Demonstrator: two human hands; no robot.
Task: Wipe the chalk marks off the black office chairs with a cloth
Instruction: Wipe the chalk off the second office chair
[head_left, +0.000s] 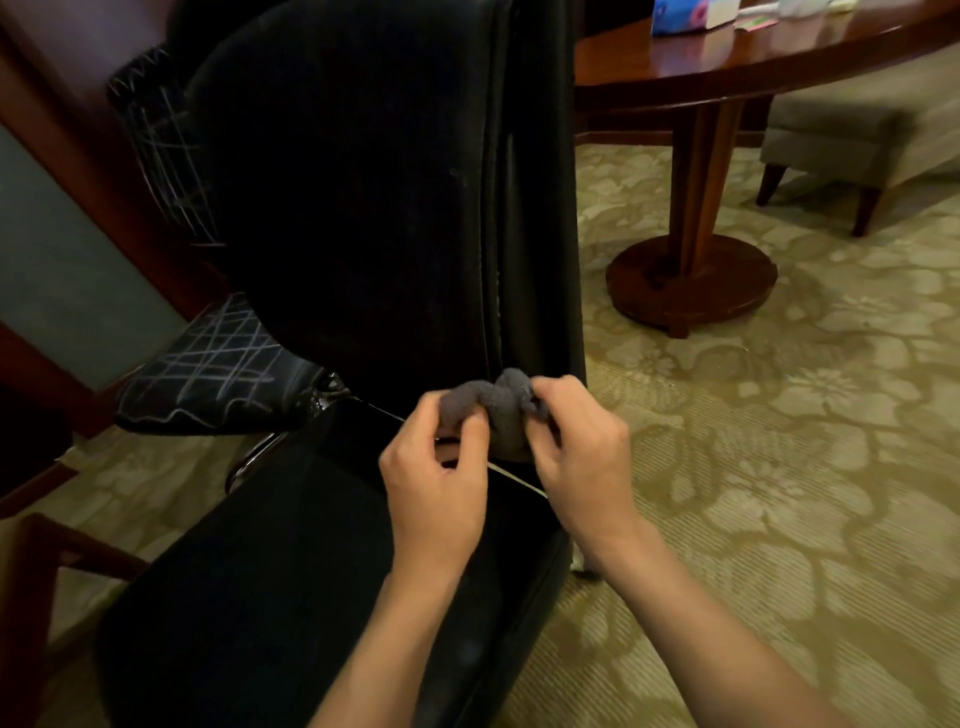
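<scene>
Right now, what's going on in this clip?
A person holds a bunched grey cloth in both hands, the left hand and right hand each pinching an end, above the seat of the near black chair, which looks free of chalk. A second chair behind it to the left is criss-crossed with white chalk marks on seat and back. No wiping is under way.

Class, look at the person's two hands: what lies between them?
In the head view, a bunched grey cloth spans the gap, pinched by the left hand and right hand.
</scene>
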